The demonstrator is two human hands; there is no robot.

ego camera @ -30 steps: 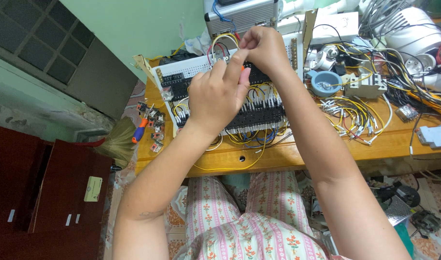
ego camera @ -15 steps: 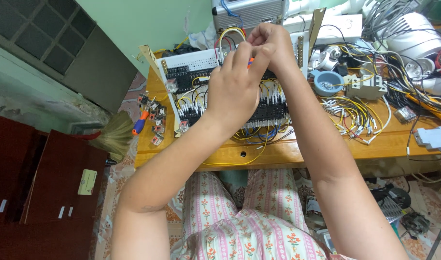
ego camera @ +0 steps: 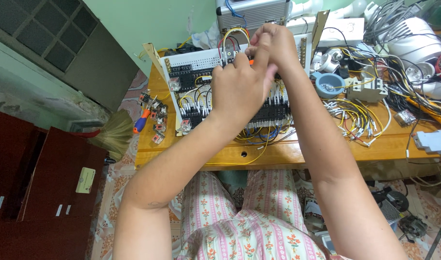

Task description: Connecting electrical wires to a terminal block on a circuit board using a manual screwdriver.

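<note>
- A dark red cabinet (ego camera: 32, 192) fills the lower left, with a pale switch plate (ego camera: 85, 180) on its side.
- A straw broom (ego camera: 112, 135) lies between the cabinet and the wooden table (ego camera: 288, 153).
- A screwdriver (ego camera: 141, 121) with a red and blue handle lies at the table's left edge, just beside a row of small clear relays (ego camera: 155, 120).
- A white panel (ego camera: 191, 82) of black terminal blocks and yellow, white and blue wires lies flat on the table, right in front of the person.
- The left hand (ego camera: 237, 89) is over the panel's middle, fingers curled in and pressed to the upper part; what they pinch is hidden behind the knuckles, so I cannot tell.
- A small orange tool tip (ego camera: 252, 61) shows between the two hands.
- Looped yellow and red wires (ego camera: 232, 36) arch up from the panel's top edge, just beside both hands.
- The right hand (ego camera: 273, 43) is at the panel's top, touching the left one, fingers bent close around the orange tool; the grip itself is mostly hidden.
- A blue bowl (ego camera: 329, 84) sits right of the panel.
- A loose bundle of yellow and white wires (ego camera: 355, 118) spreads near it.
- A grey DIN block (ego camera: 432, 142) lies at the far right.
</note>
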